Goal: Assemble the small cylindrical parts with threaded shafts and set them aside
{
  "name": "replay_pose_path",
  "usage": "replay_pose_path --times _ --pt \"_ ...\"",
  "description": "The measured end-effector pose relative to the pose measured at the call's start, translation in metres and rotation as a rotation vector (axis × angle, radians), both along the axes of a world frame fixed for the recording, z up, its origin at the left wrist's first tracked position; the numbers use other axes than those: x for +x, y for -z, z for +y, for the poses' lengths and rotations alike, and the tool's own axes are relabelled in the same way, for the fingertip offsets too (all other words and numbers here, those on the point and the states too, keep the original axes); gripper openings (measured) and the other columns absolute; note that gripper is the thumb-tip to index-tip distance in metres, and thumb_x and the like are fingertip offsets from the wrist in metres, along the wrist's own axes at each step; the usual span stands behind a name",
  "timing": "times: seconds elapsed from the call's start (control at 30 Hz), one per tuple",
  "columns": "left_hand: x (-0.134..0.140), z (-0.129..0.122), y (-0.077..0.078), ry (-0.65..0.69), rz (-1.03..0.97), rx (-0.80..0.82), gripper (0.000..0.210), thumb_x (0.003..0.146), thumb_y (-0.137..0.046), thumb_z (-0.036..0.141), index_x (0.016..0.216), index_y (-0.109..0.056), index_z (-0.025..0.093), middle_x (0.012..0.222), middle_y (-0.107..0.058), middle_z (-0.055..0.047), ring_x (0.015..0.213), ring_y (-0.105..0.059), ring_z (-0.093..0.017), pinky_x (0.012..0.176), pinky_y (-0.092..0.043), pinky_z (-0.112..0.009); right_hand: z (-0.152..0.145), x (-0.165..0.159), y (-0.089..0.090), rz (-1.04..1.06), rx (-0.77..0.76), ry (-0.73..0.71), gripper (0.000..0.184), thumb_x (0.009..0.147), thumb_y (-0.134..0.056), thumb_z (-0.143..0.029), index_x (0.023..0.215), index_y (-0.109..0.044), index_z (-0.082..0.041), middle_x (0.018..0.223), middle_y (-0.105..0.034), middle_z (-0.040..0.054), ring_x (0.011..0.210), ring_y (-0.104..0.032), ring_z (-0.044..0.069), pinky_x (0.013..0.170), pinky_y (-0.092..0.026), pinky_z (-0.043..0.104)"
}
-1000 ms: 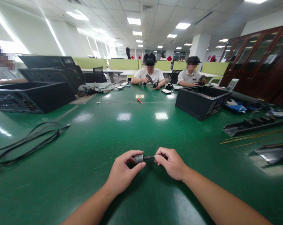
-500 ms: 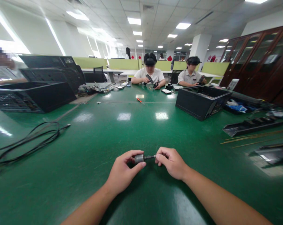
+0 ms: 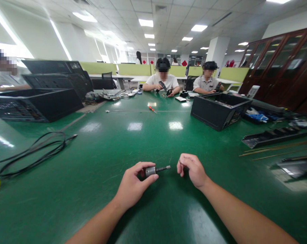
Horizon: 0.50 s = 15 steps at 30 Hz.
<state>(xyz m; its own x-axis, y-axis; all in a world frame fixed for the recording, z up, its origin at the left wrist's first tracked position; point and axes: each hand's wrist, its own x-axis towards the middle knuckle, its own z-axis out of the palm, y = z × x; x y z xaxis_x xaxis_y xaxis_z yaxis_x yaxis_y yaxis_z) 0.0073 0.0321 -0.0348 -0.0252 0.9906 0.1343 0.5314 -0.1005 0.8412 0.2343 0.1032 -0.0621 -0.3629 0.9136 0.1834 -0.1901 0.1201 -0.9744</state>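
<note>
Between the thumb and fingers of my left hand lies a grey metal cylinder with a thin dark shaft. Its shaft points right and ends in a lighter metal tip; small holes show in the cylinder's side. The fingers hide its left end. My right hand is a short way to the right of the tip, apart from it. Its fingers are curled in and closed; a tiny dark spot shows at the fingertips, too small to name. Both hands are just above the green table.
An orange-handled screwdriver lies farther back. Black computer cases stand at left and right. A looped black cable is on the left; thin rods and a black metal channel are on the right. Several people sit around the table.
My right hand has let go of the shaft's tip and moved right, away from it. My left hand still holds the cylinder in nearly the same place.
</note>
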Motion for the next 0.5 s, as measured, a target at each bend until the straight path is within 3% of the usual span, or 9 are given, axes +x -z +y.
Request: replay_pose_path --times 0.1,0.27,0.4,0.5 --pt "0.002 0.001 0.002 0.001 -0.129 -0.029 0.039 0.076 -0.074 0.042 0.106 -0.068 0.019 0.1 -0.072 -0.006 0.09 -0.067 -0.023 0.085 -0.051 -0.036 0.007 0.005 0.002 0.203 -0.05 0.121 0.032 0.078 -0.051 -0.032 0.049 -0.044 -0.021 0.046 -0.054 0.0016 0.041 -0.043 0.012 0.045 -0.031 0.027" --pt "-0.003 0.009 0.007 0.001 -0.315 -0.078 0.055 0.076 -0.073 0.044 0.121 -0.061 0.017 0.112 -0.071 -0.008 0.104 -0.067 -0.023 0.1 -0.05 -0.038 0.015 0.005 0.004 0.258 -0.15 0.165 0.038 0.082 -0.044 -0.036 0.048 -0.034 -0.023 0.042 -0.047 -0.0015 0.039 -0.038 0.011 0.052 -0.039 0.029" --pt "-0.028 0.017 0.005 -0.01 -0.245 -0.093 0.06 0.069 -0.077 0.048 0.117 -0.064 0.016 0.117 -0.071 -0.01 0.108 -0.068 -0.025 0.106 -0.048 -0.04 0.017 0.002 0.004 0.238 -0.189 0.154 0.039 0.082 -0.046 -0.038 0.048 -0.035 -0.023 0.041 -0.047 -0.0014 0.038 -0.039 0.011 0.052 -0.04 0.029" --pt "-0.066 0.009 -0.006 -0.181 -0.068 -0.077 0.061 0.066 -0.076 0.056 0.112 -0.066 0.017 0.111 -0.074 -0.008 0.104 -0.069 -0.027 0.106 -0.047 -0.041 0.017 0.001 0.004 0.219 -0.198 0.14 0.039 0.081 -0.048 -0.04 0.048 -0.037 -0.023 0.042 -0.05 -0.0002 0.04 -0.043 0.012 0.048 -0.037 0.028"
